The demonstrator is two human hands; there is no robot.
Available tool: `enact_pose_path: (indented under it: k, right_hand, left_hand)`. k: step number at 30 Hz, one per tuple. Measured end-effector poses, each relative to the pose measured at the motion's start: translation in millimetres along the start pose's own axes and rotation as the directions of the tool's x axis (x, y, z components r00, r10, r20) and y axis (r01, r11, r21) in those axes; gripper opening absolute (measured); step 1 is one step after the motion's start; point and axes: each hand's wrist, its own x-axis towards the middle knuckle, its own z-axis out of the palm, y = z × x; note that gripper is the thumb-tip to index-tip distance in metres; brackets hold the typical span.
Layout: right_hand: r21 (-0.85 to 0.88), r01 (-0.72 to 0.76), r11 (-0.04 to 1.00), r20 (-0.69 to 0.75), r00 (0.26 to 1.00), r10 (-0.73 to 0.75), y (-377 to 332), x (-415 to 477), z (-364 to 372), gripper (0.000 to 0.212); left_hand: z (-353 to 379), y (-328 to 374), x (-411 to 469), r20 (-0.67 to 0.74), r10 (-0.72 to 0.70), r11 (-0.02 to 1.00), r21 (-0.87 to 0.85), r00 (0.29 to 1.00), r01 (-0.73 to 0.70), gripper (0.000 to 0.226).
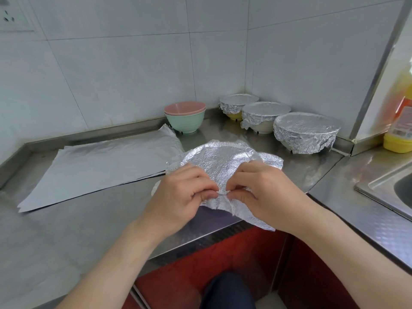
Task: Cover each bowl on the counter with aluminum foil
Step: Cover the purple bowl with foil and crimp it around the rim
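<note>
The left hand and right hand meet at the near edge of the foil. Each pinches its fold between thumb and fingers, and the foil, moulded to a round rim, spreads beyond them on the counter. Three covered bowls stand back right. Two bare ones, a pink bowl in a green bowl, are stacked behind. One pile of sheets lies to the left.

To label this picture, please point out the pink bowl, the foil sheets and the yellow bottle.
pink bowl (183,108): head view, inner wall.
foil sheets (100,161): head view, middle of top sheet.
yellow bottle (397,142): head view, lower body.
</note>
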Motion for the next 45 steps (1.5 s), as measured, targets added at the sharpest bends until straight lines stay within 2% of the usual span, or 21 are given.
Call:
enact_pose_path:
  k: [3,7,12,16,19,21,25,27,29,32,35,38,42,44,45]
  right_hand:
    - [-0.068,0.047,0.997,-0.011,0.999,-0.048,-2,4,5,0.009]
    - [0.000,0.049,0.999,-0.013,0.999,-0.049,-3,0,3,0.013]
    - [-0.043,0.051,0.998,-0.073,0.996,-0.054,-7,0,11,0.012]
    - [-0.119,0.077,0.990,-0.108,0.990,-0.090,-7,2,16,0.008]
    - [-0.098,0.078,0.992,-0.090,0.992,-0.087,-8,4,14,0.009]
    - [-0.035,0.036,0.999,-0.054,0.998,-0.038,-6,2,8,0.015]
    - [0.092,-0.141,0.986,0.043,0.990,0.138,18,-7,-14,0.050]
    - [0.116,-0.182,0.976,0.070,0.982,0.175,31,-6,-25,0.049]
    - [0.119,-0.231,0.966,0.174,0.963,0.208,39,2,-29,0.054]
    - [-0.015,-0.274,0.962,0.330,0.907,0.263,41,15,-26,0.058]
    - [-0.148,-0.251,0.956,0.416,0.861,0.291,42,20,-22,0.054]
    - [-0.146,-0.271,0.951,0.413,0.857,0.308,46,20,-19,0.048]
    - [-0.073,-0.281,0.957,0.400,0.871,0.286,48,19,-17,0.055]
    - [0.068,-0.313,0.947,0.271,0.920,0.285,47,15,-18,0.053]
    - [0.174,-0.334,0.927,0.188,0.935,0.301,47,12,-21,0.055]
  left_hand:
    - [-1,-3,0,-0.009,-0.004,1.000,0.016,1.000,0.004,0.015]
    - [-7,-4,0,0.013,-0.044,0.999,0.002,0.999,0.044,0.006]
    - [-7,2,2,0.021,-0.052,0.999,0.001,0.998,0.052,0.019]
    - [1,3,3,-0.016,-0.010,0.999,0.041,1.000,0.011,0.020]
    - [4,1,1,-0.029,0.003,0.998,0.070,1.000,-0.001,0.021]
    - [2,0,1,-0.027,-0.011,0.999,0.048,1.000,0.013,0.020]
    - [-7,0,2,0.009,-0.061,0.998,0.021,0.998,0.060,0.019]
    - [-9,2,5,0.048,-0.069,0.997,0.042,0.996,0.067,0.024]
    - [-5,7,10,0.143,-0.067,0.993,0.105,0.988,0.052,0.035]
    - [2,16,22,0.356,-0.113,0.968,0.252,0.928,0.021,0.062]
    - [5,20,30,0.471,-0.161,0.953,0.302,0.867,0.013,0.078]
    - [4,20,35,0.503,-0.176,0.953,0.304,0.846,0.017,0.085]
    - [4,16,40,0.544,-0.234,0.937,0.347,0.806,0.038,0.090]
    - [3,14,39,0.546,-0.251,0.935,0.350,0.800,0.055,0.087]
    - [1,13,38,0.517,-0.237,0.945,0.318,0.823,0.073,0.083]
